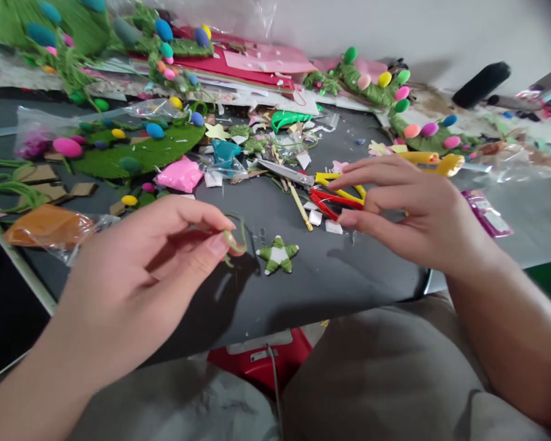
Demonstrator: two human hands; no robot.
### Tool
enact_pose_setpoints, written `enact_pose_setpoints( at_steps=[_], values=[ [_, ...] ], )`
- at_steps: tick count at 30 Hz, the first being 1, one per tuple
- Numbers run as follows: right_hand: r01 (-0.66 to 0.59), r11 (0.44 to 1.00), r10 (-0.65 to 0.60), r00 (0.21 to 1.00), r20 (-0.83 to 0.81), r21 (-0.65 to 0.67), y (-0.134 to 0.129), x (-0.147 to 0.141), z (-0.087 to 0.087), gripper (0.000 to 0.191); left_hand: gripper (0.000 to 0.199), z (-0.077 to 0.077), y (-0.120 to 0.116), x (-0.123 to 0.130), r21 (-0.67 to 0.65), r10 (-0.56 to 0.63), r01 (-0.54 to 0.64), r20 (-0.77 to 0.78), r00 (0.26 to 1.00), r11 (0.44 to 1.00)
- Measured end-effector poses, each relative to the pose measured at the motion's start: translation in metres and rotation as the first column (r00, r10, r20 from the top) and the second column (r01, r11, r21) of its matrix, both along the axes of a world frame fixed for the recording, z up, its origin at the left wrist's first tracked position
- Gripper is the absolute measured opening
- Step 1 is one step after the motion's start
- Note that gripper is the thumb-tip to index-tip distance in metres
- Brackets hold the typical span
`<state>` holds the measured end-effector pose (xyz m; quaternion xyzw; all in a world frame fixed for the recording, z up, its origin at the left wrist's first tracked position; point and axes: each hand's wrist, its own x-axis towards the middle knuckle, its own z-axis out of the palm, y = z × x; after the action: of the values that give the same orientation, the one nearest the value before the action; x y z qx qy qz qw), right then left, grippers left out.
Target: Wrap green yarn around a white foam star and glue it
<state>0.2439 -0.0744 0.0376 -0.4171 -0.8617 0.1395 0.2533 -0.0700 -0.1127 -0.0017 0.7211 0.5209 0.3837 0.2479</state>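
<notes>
Green yarn (242, 236) is pinched between the thumb and fingertips of my left hand (165, 263), in a small loop with a short end hanging. To its right, a star (278, 254) partly wrapped in green yarn, with a white middle, lies flat on the dark table (321, 275). My right hand (408, 211) hovers palm down with its fingers apart, over the red and yellow handles of the scissors (333, 199). Its fingertips look close to these handles; whether they touch cannot be made out. A pale yellow pencil (301, 207) lies beside the blades.
A pink bag (180, 174), a teal bag (224, 153) and an orange packet (48, 225) lie around the left and back. Cardboard pieces (83, 188), a large green leaf (142, 153) with coloured balls and a green clip (289, 120) are farther off.
</notes>
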Motion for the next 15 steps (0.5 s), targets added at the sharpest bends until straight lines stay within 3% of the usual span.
enact_pose_setpoints(
  at_steps=[3,7,9,11,12,14,15],
  values=[
    [-0.015,0.999,0.019,0.995,0.098,-0.038,0.001,0.002,-0.002,0.009,0.016,-0.001,0.002,0.001,0.122,0.028,0.006,-0.271,0.962,0.993],
    [0.059,0.998,-0.057,0.983,0.172,-0.006,0.003,0.013,-0.010,0.010,0.017,-0.001,0.002,0.000,0.175,0.052,0.018,-0.390,0.919,0.984],
    [0.099,0.995,-0.095,0.987,0.130,-0.022,0.001,0.016,-0.014,0.031,0.018,-0.001,0.000,-0.001,0.191,0.075,0.009,-0.430,0.900,0.982],
    [0.214,0.977,-0.212,0.976,0.057,-0.019,-0.003,0.019,-0.017,0.052,0.017,-0.002,-0.002,-0.003,0.196,0.093,0.007,-0.498,0.862,0.981],
    [0.269,0.963,-0.269,0.963,0.035,0.000,-0.006,0.020,-0.018,0.045,0.016,-0.003,-0.003,-0.004,0.191,0.100,0.004,-0.534,0.840,0.982],
    [0.339,0.940,-0.340,0.940,0.022,0.041,-0.009,0.027,-0.018,0.008,0.013,-0.005,-0.003,-0.007,0.186,0.099,0.017,-0.594,0.798,0.982],
    [0.351,0.936,-0.352,0.936,0.031,0.029,-0.010,0.032,-0.017,0.014,0.013,-0.005,-0.003,-0.008,0.187,0.092,0.033,-0.623,0.777,0.982]
  ],
)
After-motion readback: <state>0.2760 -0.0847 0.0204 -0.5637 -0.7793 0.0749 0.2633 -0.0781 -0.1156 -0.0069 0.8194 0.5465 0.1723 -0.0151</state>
